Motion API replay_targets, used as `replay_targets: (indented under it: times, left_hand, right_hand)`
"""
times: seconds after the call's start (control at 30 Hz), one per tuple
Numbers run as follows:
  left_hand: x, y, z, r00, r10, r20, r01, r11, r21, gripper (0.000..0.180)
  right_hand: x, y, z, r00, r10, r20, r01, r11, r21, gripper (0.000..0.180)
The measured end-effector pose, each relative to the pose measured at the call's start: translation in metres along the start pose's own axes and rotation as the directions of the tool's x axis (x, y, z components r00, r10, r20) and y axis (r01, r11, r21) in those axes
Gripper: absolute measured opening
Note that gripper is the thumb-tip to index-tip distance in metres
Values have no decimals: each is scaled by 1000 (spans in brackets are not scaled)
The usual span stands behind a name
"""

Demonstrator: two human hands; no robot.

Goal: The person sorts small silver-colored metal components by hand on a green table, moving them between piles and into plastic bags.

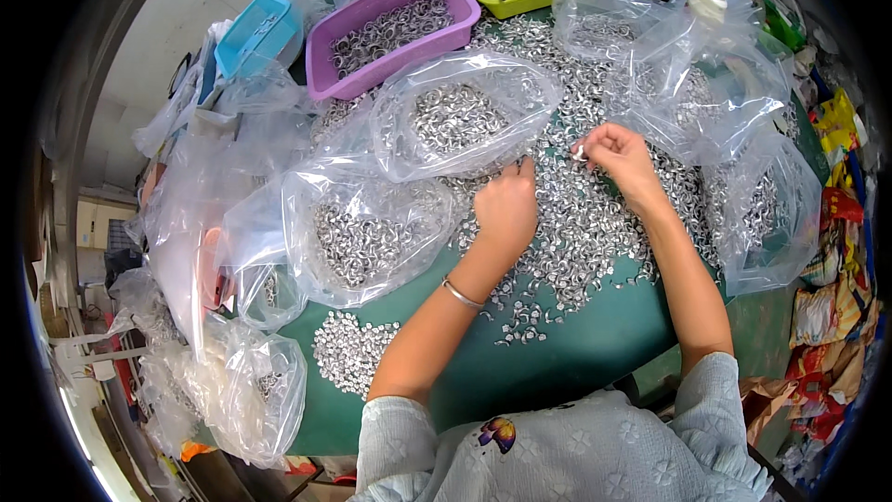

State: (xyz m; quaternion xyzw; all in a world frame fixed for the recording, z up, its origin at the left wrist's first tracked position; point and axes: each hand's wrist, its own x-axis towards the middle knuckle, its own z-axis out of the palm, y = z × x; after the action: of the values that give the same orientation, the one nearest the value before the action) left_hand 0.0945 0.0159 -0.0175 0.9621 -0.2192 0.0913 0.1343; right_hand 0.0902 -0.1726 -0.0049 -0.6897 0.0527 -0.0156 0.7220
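Right hand: raised over the pile, thumb and fingertips of the right hand (621,158) pinched together on one small silver piece (579,154); a fingertip grip suits so small a thing and likely leaves most of it in sight
Left hand: the left hand (507,209) is turned back-up, fingers reaching to the pile's edge just beside the near rim of the upper open bag (531,93); whether its grip is closed on a piece cannot be told, as the hand hides it
Loose pile: the silver pile (576,232) spreads under and between both hands, probably so that either can reach it without stretching
Open bags: the upper bag and the lower open bag (305,214) lie with mouths spread wide, curved pieces inside; set so close to the left hand, they seem easy to get at
Small heap: a heap of rounder pieces (353,353) sits apart on the green surface (595,339), left of the left forearm, perhaps to keep it from mixing with the pile
Trays: the purple tray (321,63) and yellow-green tray (531,2) stand beyond the bags, both holding metal pieces; their raised walls presumably stop spilling
Right side: more clear bags (773,228) rest past the right forearm
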Motion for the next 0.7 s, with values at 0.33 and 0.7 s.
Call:
replay_targets:
  times: [0.33, 0.7]
  left_hand:
    - [-33, 2, -44, 745, -80, 663, 588, -392, -708, 19]
    - [-78, -6, -57, 638, -175, 750, 609, -482, -630, 21]
  right_hand:
    - [-53, -7, -2, 994, 17, 109, 5, 981, -194, 7]
    - [-27, 1, 70, 926, -235, 294, 344, 208, -916, 13]
